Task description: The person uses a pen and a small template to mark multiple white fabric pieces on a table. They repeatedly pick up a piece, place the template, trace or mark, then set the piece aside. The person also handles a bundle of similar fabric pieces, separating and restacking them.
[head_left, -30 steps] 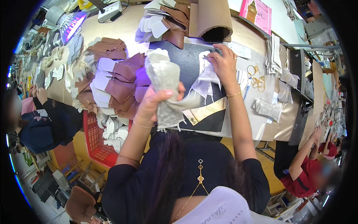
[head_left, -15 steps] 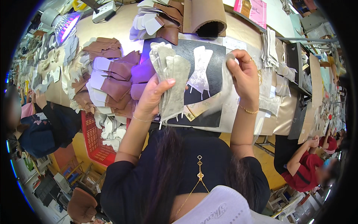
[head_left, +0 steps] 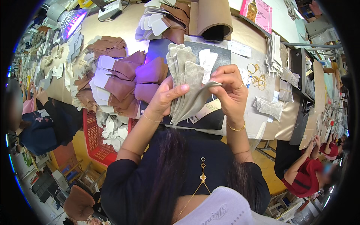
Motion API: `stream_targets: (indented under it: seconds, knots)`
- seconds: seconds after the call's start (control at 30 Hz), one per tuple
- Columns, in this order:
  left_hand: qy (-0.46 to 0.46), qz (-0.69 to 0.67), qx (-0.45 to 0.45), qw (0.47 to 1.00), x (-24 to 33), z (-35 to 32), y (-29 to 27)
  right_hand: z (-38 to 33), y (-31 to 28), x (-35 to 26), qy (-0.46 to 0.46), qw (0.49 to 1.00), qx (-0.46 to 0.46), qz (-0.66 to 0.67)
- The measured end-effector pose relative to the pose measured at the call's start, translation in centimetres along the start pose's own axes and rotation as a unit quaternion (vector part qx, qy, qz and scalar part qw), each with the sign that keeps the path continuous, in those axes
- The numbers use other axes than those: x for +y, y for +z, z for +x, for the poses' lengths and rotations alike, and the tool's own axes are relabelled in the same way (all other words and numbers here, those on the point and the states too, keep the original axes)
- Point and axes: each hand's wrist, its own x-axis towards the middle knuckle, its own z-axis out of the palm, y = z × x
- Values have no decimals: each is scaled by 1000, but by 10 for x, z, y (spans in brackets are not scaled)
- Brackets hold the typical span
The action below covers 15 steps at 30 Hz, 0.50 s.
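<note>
At the far left, a seated person in dark clothing (head_left: 45, 123) works along the same long table (head_left: 123, 26), beside a red plastic basket (head_left: 98, 144) holding pale cut pieces at the table's edge. On the tabletop, fanned rows of brown and mauve leather pieces with white tips (head_left: 120, 80) lie just left of a dark cutting mat (head_left: 213, 120), under the violet glow of a lamp (head_left: 71, 20) at upper left, with a white power strip (head_left: 109, 9) just right of it. At centre, the left hand (head_left: 165, 98) is closed around a fanned stack of grey suede pieces (head_left: 185, 82), thumb pressed across the front and fingers wrapped behind, holding the stack upright above the mat, raised in front of the person's chest. The right hand (head_left: 230, 92) meets the stack from the right, its fingers curled and pinching the outermost grey piece, bending it away from the others; the two hands are close, linked by the stack. A gold bracelet (head_left: 236, 128) circles the right wrist. Behind the hands, a roll of brown card (head_left: 212, 17) stands at the table's far side. Further right lie loose rubber bands (head_left: 257, 77), a small pile of grey pieces (head_left: 268, 107) and a pink booklet (head_left: 258, 11). At the lower right, another person in a red top (head_left: 309, 180) sits near the table.
</note>
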Motion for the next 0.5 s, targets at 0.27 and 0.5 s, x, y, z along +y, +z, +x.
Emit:
stream_targets:
  seconds: [0.27, 0.5]
  knots:
    - [16, 27, -7, 999, -2, -3, 1, 3, 6, -13, -65, 975, -18, -211]
    - [46, -32, -14, 998, 19, -8, -15, -15, -14, -24, 46, 949, -58, 308]
